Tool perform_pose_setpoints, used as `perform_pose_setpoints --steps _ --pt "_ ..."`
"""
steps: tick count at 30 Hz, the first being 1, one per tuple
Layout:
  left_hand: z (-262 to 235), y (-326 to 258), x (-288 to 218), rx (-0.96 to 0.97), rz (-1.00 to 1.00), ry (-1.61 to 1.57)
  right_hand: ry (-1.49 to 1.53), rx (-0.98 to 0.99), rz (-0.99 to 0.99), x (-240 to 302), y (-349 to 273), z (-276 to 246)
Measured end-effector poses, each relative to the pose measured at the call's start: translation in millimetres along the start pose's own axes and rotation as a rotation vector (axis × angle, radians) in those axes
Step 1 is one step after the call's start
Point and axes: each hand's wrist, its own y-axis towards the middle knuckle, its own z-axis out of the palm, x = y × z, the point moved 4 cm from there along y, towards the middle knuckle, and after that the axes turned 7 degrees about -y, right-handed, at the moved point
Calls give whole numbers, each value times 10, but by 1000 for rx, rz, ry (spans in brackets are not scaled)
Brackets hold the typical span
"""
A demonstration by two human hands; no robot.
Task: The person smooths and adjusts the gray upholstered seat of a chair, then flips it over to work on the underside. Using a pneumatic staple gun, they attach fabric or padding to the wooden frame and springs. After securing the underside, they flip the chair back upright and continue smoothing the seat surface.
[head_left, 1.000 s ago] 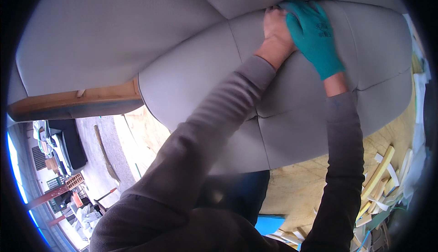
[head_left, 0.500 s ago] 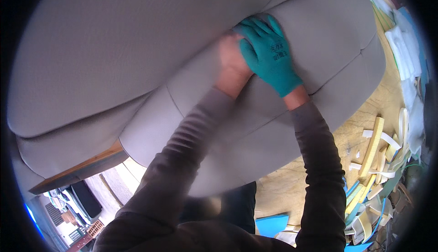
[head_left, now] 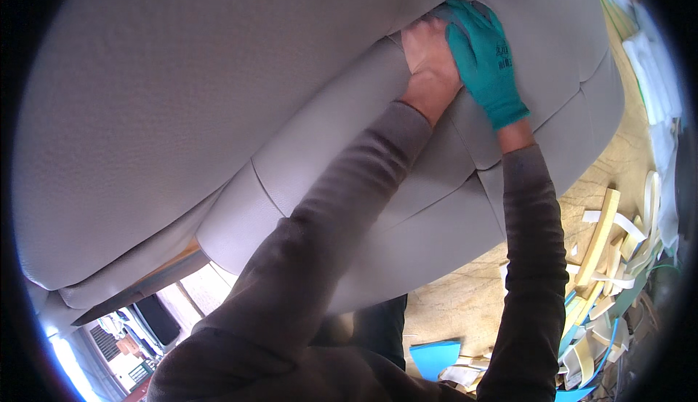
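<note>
A large grey upholstered sofa (head_left: 349, 104) with stitched seams fills most of the view. Both my hands are side by side at the crease where its seat meets the tall back panel (head_left: 218, 60). My bare left hand (head_left: 430, 56) is pushed down against the crease; its fingertips are hidden there. Close against it on the right, my right hand (head_left: 481, 60) wears a teal work glove. Its fingers are stretched out over the crease with the tips partly hidden, and its thumb lies by the left hand.
Yellow, white and blue foam offcuts (head_left: 600, 238) are heaped at the right on a tan surface (head_left: 451, 304). A blue piece (head_left: 435, 358) lies near the bottom. White padding (head_left: 654, 74) lines the far right. At lower left, a wooden rail (head_left: 156, 285) shows under the sofa.
Both hands have moved along the crease, to the right and farther away, staying together. My view of the sofa has shifted slightly. The left hand was blurred by motion before and is sharper now.
</note>
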Motion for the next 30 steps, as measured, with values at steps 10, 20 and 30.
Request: perform_pose_setpoints --steps 10,20,30 --pt "261 483 -303 -60 27 27 -157 -106 -22 -472 45 -129" --pt "286 710 -495 -3 112 101 -140 -103 3 -744 93 -222" --pt "308 1126 -849 -40 229 137 -202 -203 84 -1245 247 -335"
